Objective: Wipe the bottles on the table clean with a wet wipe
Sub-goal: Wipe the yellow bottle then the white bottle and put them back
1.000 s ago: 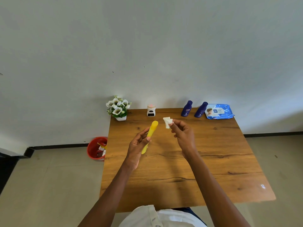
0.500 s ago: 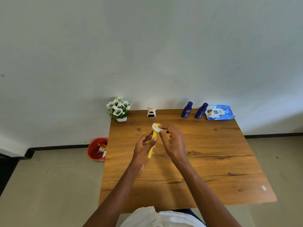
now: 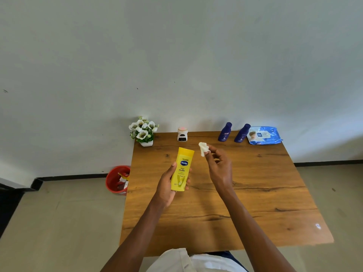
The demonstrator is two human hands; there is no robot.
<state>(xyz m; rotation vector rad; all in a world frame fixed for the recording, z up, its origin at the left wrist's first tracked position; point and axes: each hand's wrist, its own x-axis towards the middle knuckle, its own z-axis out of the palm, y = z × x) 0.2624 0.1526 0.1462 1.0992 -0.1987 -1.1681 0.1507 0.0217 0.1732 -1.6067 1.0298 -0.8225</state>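
From the head view, a person stands at a wooden surface (image 3: 255,193) set against a pale wall. The left hand (image 3: 167,185) holds a yellow lotion bottle (image 3: 182,169) above the middle of the surface, its blue-badged label facing the camera and its flat end pointing away toward the wall. The grip of this hand is wrapped round the lower half of the bottle: the thumb lies along the bottle's left edge and the fingertips show past its right edge.

The right hand (image 3: 219,165) is raised just to the right of the bottle, apart from it. Its grip is a narrow pinch between thumb and forefinger on a crumpled white wet wipe (image 3: 203,148), which sticks up beyond the fingertips; the other fingers are loosely curled. The wipe is near the bottle's top corner but does not touch it.

Along the far edge of the surface, from left to right, stand a small pot of white flowers (image 3: 144,130), a white jar with a pink top (image 3: 182,134), and two dark blue bottles (image 3: 233,132) side by side, leaning slightly. Just beside the right-hand blue bottle lies a blue pack of wet wipes (image 3: 263,135), flat on the surface.

On the floor to the left of the surface sits a red bin (image 3: 115,179) with scraps inside. A white garment (image 3: 192,262) shows at the bottom edge.
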